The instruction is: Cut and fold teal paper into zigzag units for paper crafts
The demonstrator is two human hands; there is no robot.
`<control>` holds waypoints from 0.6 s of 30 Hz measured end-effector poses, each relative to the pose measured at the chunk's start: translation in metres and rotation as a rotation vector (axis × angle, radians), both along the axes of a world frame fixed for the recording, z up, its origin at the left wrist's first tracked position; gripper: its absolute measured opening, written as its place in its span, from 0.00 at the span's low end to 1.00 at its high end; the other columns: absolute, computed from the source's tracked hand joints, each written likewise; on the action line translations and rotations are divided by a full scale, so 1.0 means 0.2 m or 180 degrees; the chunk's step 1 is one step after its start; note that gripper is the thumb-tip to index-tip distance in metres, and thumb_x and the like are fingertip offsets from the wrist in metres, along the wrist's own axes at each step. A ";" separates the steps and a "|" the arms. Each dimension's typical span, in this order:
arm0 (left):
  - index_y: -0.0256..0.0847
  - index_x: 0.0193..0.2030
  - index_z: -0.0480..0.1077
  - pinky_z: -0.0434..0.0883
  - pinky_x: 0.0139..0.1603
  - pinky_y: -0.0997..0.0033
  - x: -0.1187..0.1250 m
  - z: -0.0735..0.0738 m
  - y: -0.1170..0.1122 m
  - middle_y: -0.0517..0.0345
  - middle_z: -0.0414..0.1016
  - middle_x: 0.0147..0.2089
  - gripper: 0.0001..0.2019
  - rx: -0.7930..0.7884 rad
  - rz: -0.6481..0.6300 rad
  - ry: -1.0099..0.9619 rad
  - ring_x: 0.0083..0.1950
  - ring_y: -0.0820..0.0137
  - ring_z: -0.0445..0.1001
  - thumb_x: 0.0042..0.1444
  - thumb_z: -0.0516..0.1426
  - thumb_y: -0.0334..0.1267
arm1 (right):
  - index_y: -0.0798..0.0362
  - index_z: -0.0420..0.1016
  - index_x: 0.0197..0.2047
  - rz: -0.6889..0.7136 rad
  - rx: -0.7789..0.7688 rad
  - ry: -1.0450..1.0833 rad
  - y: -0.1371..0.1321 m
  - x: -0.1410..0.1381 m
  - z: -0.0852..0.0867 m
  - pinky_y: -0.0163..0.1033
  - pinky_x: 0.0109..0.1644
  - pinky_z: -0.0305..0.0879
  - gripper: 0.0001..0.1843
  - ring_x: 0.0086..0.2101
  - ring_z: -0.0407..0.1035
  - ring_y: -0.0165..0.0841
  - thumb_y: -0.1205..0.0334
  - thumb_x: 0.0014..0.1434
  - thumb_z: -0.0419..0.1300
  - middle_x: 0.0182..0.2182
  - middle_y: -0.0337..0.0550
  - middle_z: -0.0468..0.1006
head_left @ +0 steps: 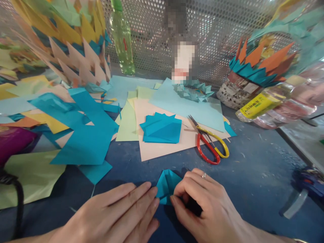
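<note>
A small folded piece of blue paper point(167, 185) lies on the dark blue table between my hands, creased towards a point at its far end. My left hand point(113, 212) lies flat with fingers stretched, their tips at the paper's left edge. Thumb and bent fingers of my right hand point(202, 199) pinch the paper's right side; a ring is on one finger. Beyond them, a stack of cut blue paper pieces point(162, 130) rests on a pale pink sheet point(149, 152). Scissors point(209, 143) with one red and one yellow handle lie right of the stack, blades slightly apart.
Loose blue sheets point(83, 145) and coloured scraps pile up at left, near a folded-paper construction point(76, 44). A green bottle point(123, 40) stands behind. At right are a spiky paper-trimmed pot point(243, 84), a yellow-labelled bottle point(263, 101) and a dark blue tool point(308, 185).
</note>
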State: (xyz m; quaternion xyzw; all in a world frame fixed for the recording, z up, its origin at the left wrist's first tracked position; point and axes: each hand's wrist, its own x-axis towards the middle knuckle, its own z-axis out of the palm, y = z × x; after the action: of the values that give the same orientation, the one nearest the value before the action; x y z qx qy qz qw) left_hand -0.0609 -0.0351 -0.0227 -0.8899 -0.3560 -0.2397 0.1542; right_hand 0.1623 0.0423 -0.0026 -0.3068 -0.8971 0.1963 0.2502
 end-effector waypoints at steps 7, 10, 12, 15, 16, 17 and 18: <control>0.41 0.53 0.73 0.69 0.62 0.63 -0.03 -0.03 -0.03 0.55 0.75 0.58 0.14 -0.0142 -0.0103 0.0060 0.58 0.62 0.73 0.61 0.60 0.39 | 0.52 0.64 0.26 -0.0021 -0.0014 0.0001 0.01 0.00 0.00 0.36 0.33 0.57 0.11 0.25 0.59 0.28 0.73 0.58 0.55 0.21 0.35 0.65; 0.41 0.53 0.73 0.69 0.62 0.63 -0.02 -0.03 -0.04 0.55 0.75 0.58 0.14 -0.0184 -0.0112 0.0052 0.58 0.62 0.73 0.61 0.59 0.39 | 0.52 0.64 0.26 -0.0015 -0.0012 0.0016 0.00 0.00 0.00 0.36 0.33 0.57 0.11 0.25 0.59 0.27 0.74 0.58 0.54 0.21 0.34 0.64; 0.41 0.52 0.73 0.69 0.61 0.65 -0.01 -0.02 -0.04 0.55 0.75 0.57 0.13 -0.0197 -0.0083 0.0066 0.58 0.63 0.74 0.61 0.60 0.38 | 0.52 0.63 0.26 -0.0002 0.0000 0.0029 0.00 -0.01 0.00 0.36 0.34 0.57 0.11 0.25 0.59 0.27 0.74 0.58 0.54 0.21 0.34 0.64; 0.40 0.51 0.74 0.70 0.61 0.65 -0.01 -0.02 -0.04 0.55 0.76 0.57 0.13 -0.0207 -0.0067 0.0097 0.57 0.63 0.74 0.61 0.60 0.38 | 0.52 0.63 0.26 0.0015 -0.0011 0.0025 0.00 -0.01 0.00 0.36 0.34 0.57 0.11 0.24 0.58 0.27 0.74 0.58 0.54 0.21 0.34 0.64; 0.40 0.51 0.74 0.70 0.60 0.65 -0.01 -0.02 -0.04 0.54 0.76 0.57 0.12 -0.0210 -0.0079 0.0102 0.57 0.63 0.74 0.61 0.60 0.39 | 0.52 0.63 0.26 0.0012 -0.0023 0.0013 0.00 0.00 -0.01 0.36 0.33 0.57 0.11 0.24 0.58 0.27 0.75 0.57 0.54 0.21 0.34 0.64; 0.40 0.51 0.74 0.70 0.60 0.64 -0.01 -0.02 -0.04 0.54 0.75 0.57 0.13 -0.0223 -0.0092 0.0102 0.57 0.63 0.74 0.61 0.60 0.39 | 0.52 0.63 0.26 0.0012 -0.0036 0.0003 0.00 0.00 -0.01 0.36 0.33 0.56 0.11 0.25 0.59 0.27 0.75 0.57 0.54 0.21 0.34 0.64; 0.40 0.51 0.74 0.70 0.60 0.64 -0.01 -0.03 -0.04 0.54 0.75 0.57 0.13 -0.0242 -0.0101 0.0087 0.57 0.63 0.74 0.61 0.60 0.39 | 0.52 0.63 0.26 0.0016 -0.0048 -0.0007 0.00 0.00 -0.01 0.36 0.33 0.56 0.11 0.25 0.59 0.28 0.75 0.57 0.54 0.21 0.34 0.64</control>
State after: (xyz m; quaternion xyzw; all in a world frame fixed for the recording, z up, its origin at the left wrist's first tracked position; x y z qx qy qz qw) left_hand -0.0630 -0.0438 -0.0279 -0.9039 -0.3485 -0.2163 0.1212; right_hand 0.1620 0.0420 -0.0043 -0.3066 -0.8966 0.2034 0.2465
